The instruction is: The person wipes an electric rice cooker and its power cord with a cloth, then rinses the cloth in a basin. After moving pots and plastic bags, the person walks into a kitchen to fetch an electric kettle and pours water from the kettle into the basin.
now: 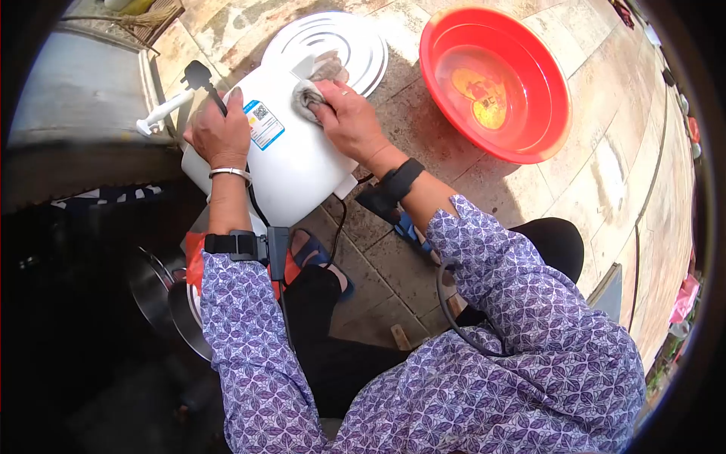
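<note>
A white plastic appliance housing [291, 178] with a blue-edged label [265, 125] lies tilted in front of me. My left hand [219, 132] is closed at its left side around a black power cord, whose plug [198, 75] sticks up above the fingers. My right hand [352, 117] grips a grey, crumpled cloth [307, 101] and presses it to the housing's upper right edge. Just behind stands a white round disc [370, 57] with ringed grooves. A white handle-like piece [165, 112] juts out left of my left hand.
A red basin [560, 113] holding water stands on the tiled floor [484, 181] at the upper right. Metal pots [189, 321] sit in shadow at the lower left, near a red bag [194, 261]. A dark cable [336, 234] hangs below the housing.
</note>
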Available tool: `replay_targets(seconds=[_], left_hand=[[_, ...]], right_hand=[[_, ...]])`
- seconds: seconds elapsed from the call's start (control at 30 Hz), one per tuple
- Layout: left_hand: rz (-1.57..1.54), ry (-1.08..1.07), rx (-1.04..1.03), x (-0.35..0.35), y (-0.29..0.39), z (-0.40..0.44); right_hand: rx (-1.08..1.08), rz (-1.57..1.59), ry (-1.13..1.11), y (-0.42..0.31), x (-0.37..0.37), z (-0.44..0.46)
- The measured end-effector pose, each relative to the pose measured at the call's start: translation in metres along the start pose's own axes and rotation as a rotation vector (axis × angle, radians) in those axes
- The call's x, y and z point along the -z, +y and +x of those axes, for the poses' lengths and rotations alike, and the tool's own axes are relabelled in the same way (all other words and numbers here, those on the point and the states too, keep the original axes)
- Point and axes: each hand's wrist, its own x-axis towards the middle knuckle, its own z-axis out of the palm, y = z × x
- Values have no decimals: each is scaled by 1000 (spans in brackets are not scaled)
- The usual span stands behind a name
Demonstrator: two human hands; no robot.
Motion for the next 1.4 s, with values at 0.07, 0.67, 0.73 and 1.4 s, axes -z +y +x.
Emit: replay_targets(seconds=[0.07, 0.67, 0.73, 1.4], left_hand=[[16, -11, -7, 2, 0, -4], [4, -4, -195, 11, 13, -38], [-16, 14, -223, 12, 19, -41], [-172, -546, -309, 96, -1, -114]], right_hand=[[-457, -106, -137, 32, 12, 11], [-367, 437, -619, -36, 92, 19], [-507, 343, -586, -13, 144, 51], [-983, 576, -754, 33, 168, -81]])
